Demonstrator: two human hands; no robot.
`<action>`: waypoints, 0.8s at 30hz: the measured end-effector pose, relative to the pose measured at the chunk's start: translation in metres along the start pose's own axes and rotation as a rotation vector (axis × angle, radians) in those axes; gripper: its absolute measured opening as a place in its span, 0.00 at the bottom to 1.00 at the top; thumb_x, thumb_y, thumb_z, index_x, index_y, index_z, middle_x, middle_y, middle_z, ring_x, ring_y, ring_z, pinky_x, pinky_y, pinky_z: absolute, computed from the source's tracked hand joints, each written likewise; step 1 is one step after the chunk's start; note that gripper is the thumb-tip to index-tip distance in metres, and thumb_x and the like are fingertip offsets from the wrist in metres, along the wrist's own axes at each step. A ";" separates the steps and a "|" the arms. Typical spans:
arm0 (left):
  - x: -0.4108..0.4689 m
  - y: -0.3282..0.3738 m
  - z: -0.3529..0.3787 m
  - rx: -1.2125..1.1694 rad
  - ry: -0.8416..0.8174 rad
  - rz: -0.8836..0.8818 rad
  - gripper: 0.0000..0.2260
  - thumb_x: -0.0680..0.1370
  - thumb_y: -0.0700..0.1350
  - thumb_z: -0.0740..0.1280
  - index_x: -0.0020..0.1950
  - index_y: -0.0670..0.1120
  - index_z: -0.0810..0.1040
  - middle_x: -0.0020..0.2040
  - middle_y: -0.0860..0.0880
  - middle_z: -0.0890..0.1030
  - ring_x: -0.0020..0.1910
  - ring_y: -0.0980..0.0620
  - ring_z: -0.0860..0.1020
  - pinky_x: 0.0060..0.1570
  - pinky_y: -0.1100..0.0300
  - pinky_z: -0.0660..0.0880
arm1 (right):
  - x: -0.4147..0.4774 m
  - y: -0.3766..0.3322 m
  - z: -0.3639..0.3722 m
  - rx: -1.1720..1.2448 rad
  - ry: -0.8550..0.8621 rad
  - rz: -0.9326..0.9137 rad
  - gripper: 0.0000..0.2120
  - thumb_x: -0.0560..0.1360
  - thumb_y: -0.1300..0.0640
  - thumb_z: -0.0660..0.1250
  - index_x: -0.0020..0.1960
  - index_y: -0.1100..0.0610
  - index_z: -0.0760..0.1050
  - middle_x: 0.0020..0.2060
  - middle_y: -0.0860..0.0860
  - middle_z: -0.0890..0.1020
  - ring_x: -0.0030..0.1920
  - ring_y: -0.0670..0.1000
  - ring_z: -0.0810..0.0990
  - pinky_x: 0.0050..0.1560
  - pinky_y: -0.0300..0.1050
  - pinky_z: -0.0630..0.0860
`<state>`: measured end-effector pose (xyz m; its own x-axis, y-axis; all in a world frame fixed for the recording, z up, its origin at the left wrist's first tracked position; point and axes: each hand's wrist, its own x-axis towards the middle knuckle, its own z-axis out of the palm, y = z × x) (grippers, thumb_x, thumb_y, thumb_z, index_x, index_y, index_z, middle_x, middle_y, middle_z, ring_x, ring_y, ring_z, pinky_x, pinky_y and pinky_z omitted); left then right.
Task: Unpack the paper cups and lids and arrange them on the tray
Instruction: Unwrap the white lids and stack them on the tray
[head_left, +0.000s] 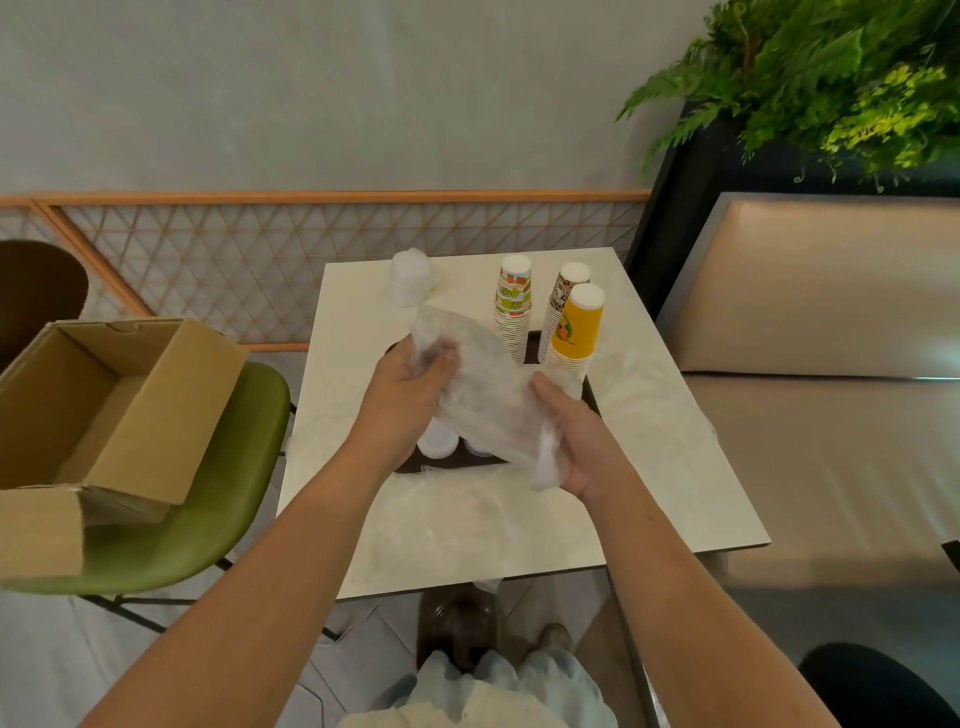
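Both hands hold a clear plastic bag (488, 395) above the dark tray (535, 345) in the middle of the white table (649, 467). My left hand (410, 395) grips the bag's upper end. My right hand (582, 441) grips its lower end. What the bag holds is too blurred to tell. Three upside-down stacks of paper cups stand at the tray's far side: a green-patterned stack (513, 306), a brown-patterned stack (563, 304) and a yellow stack (577, 327). White lids (438, 441) lie on the tray under the bag. A wrapped stack of lids (410, 276) stands at the table's far left.
An open cardboard box (104, 410) sits on a green chair (208, 514) to the left. Crumpled clear plastic wrap (457, 519) lies on the table's near part. A beige bench (831, 415) runs along the right, with a plant (831, 78) above it.
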<state>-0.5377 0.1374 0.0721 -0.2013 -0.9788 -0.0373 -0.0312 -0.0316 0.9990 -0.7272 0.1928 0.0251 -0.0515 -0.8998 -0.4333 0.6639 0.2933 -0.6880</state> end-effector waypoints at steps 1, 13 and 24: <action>-0.001 0.001 -0.001 -0.013 0.020 -0.005 0.07 0.84 0.43 0.68 0.61 0.46 0.82 0.55 0.49 0.87 0.56 0.51 0.85 0.57 0.56 0.81 | 0.001 -0.001 0.002 -0.029 0.041 -0.049 0.19 0.82 0.54 0.68 0.70 0.60 0.75 0.64 0.61 0.83 0.64 0.61 0.83 0.66 0.62 0.78; -0.005 0.005 -0.024 0.040 0.113 -0.032 0.20 0.77 0.60 0.75 0.47 0.41 0.85 0.48 0.42 0.87 0.48 0.43 0.85 0.58 0.40 0.80 | 0.006 -0.013 -0.005 -0.001 0.057 -0.291 0.19 0.84 0.53 0.66 0.73 0.58 0.73 0.65 0.57 0.83 0.65 0.57 0.82 0.64 0.61 0.79; -0.013 -0.018 -0.018 0.308 0.224 0.060 0.10 0.85 0.55 0.63 0.53 0.49 0.76 0.46 0.46 0.80 0.41 0.54 0.77 0.43 0.55 0.74 | 0.022 -0.006 -0.015 -0.458 0.522 -0.381 0.12 0.83 0.48 0.61 0.56 0.51 0.82 0.48 0.49 0.86 0.52 0.52 0.85 0.58 0.56 0.82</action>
<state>-0.5172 0.1473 0.0547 0.0058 -0.9981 0.0610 -0.3253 0.0558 0.9440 -0.7438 0.1761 0.0107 -0.6322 -0.7302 -0.2592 0.1630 0.2017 -0.9658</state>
